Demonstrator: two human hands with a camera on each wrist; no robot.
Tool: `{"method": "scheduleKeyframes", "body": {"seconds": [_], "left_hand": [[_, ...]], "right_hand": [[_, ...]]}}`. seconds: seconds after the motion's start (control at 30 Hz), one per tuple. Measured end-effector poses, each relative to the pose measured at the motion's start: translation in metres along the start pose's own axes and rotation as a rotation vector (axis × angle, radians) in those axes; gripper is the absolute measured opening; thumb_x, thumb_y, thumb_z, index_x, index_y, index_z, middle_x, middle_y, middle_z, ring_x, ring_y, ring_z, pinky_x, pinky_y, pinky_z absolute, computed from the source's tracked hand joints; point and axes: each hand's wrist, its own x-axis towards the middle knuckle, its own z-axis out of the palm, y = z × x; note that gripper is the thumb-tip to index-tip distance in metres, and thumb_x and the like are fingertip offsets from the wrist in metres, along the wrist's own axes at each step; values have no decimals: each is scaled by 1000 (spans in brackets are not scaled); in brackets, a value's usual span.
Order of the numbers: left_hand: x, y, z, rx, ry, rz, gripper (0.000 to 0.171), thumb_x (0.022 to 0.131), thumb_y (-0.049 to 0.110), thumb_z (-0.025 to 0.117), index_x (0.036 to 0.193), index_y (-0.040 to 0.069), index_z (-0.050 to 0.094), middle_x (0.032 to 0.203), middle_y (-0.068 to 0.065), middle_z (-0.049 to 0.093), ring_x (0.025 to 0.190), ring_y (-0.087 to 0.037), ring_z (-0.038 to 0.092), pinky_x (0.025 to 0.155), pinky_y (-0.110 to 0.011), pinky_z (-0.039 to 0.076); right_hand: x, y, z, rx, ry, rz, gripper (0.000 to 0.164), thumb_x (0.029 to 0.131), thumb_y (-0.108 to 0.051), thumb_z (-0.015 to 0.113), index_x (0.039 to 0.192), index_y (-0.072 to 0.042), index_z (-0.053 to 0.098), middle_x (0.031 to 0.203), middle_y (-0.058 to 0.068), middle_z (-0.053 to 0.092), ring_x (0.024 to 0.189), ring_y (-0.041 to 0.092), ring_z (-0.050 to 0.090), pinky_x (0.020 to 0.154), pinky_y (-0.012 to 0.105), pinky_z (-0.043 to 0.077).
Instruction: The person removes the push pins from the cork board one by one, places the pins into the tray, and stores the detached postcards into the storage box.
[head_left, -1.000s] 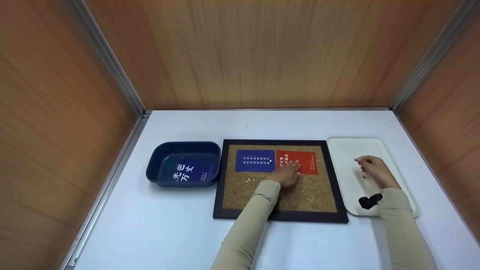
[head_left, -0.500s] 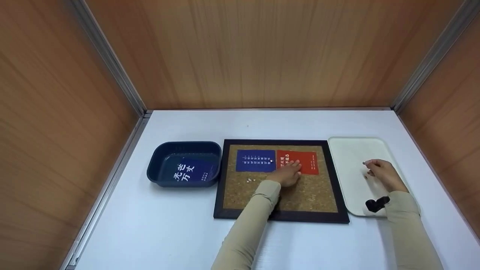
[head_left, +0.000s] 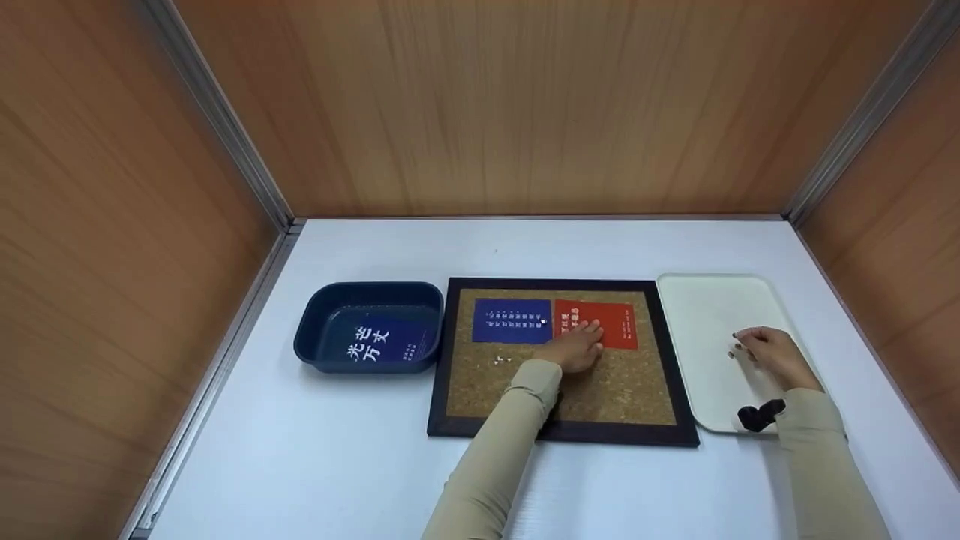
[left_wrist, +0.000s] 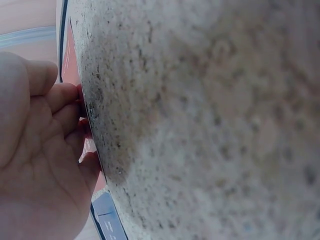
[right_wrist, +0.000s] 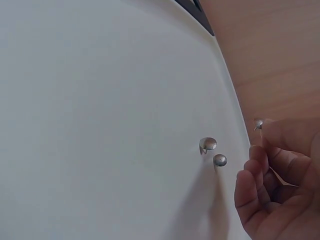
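A: How was the right hand [head_left: 780, 358] occupied?

B: A small metallic tack [right_wrist: 258, 122] was pinched at its fingertips, above the pale tray [head_left: 701, 300]. Two loose tacks [right_wrist: 209, 144] could be seen near the fingers, just beside each other on the tray.

A: And the left hand [head_left: 570, 350]?

B: It was laid on the red card [head_left: 619, 322], with nothing grasped; the card was apparently being kept against the cork board [head_left: 607, 394] by the fingers.

A: What could have gone wrong from there?

B: The tack, it was judged, could be dropped, as so slight a thing was held by the tips alone. A finger could be pricked if the point was turned inward. The red card could be shifted if the left hand was lifted, since no tack was visible in its uncovered part.

A: How were the arms posed?

B: The left forearm was stretched diagonally over the board's near edge. The right was extended over the tray's near end, the hand angled inward.

A: Farther out?

B: A blue card [head_left: 510, 322], a tack at its right end, was placed beside the red one. Another was contained in the dark basin [head_left: 315, 322], left of the board.
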Motion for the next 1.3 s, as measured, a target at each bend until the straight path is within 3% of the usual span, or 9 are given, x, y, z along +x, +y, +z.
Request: {"method": "scheduleKeyframes", "body": {"seconds": [0.27, 0.6, 0.87, 1.3], "left_hand": [[-2, 4, -2, -5, -5, -13, 50, 107, 31, 22, 154, 14, 23, 162, 1, 13, 150, -15, 10, 123, -26, 11], [-6, 7, -4, 21, 15, 1, 49, 107, 29, 24, 153, 12, 26, 161, -3, 17, 150, -19, 13, 123, -28, 14], [-5, 6, -5, 8, -14, -3, 50, 107, 29, 21, 154, 13, 22, 162, -2, 12, 150, -19, 9, 123, -28, 11], [-6, 7, -3, -13, 8, -12, 49, 107, 28, 23, 153, 13, 25, 162, -2, 15, 150, -19, 11, 123, -28, 12]], "right_hand": [[-1, 5, 2, -7, -7, 20, 48, 102, -27, 41, 128, 13, 49, 95, 2, 59, 77, 8, 50, 65, 22, 49], [-3, 5, 2, -32, 13, 1, 49, 100, -31, 46, 126, 11, 53, 112, 15, 61, 82, 6, 52, 67, 20, 48], [-5, 5, 1, 38, 1, 4, 42, 100, -28, 48, 121, 8, 53, 94, 2, 57, 79, 10, 51, 67, 22, 48], [-5, 2, 2, 77, 48, -11, 46, 100, -27, 48, 122, 13, 53, 85, -5, 59, 71, 4, 51, 62, 21, 49]]}}
